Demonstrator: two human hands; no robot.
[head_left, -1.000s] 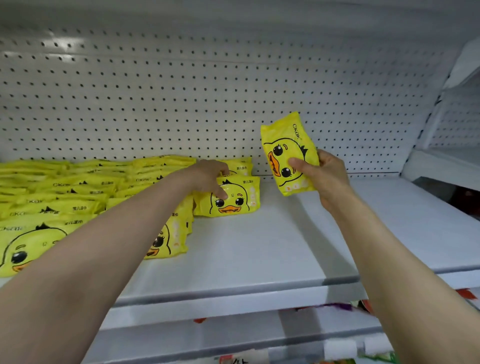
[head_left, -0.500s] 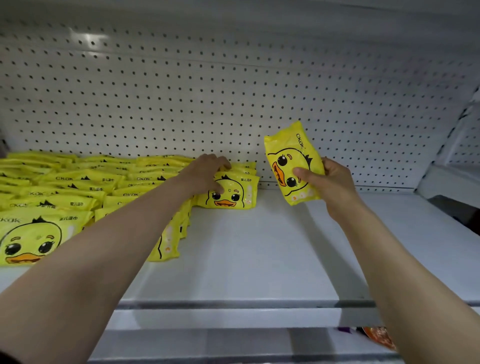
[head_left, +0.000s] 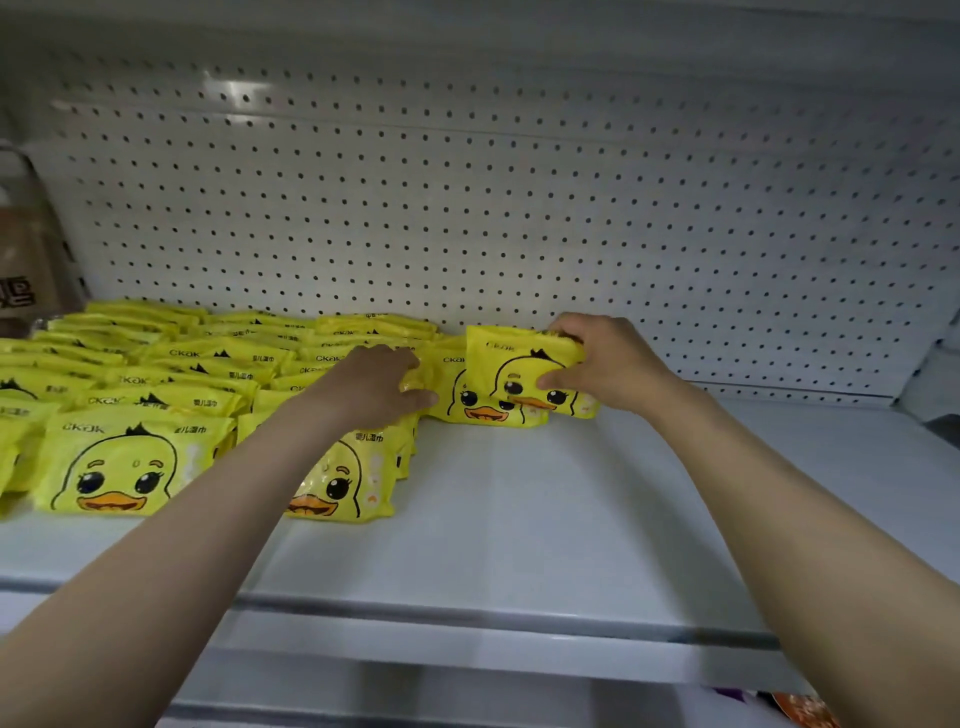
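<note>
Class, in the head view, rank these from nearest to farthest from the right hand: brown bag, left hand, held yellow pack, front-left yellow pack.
1. Held pack, in the grip of the right hand, at the back.
2. Left hand, just left of it.
3. Front-left pack, at the shelf's front.
4. Brown bag, far left edge.

"Ckak" on held pack (head_left: 511, 364), neighbouring pack (head_left: 483, 402); "Ckak", "婴儿湿巾" on front-left pack (head_left: 130, 462); brown bag (head_left: 26, 249) lettering unreadable.

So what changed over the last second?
The right hand lowered its duck pack from mid-air, turned it level and brought it against the standing pack at the back; it still grips it. The left hand stayed on the row of packs.
</note>
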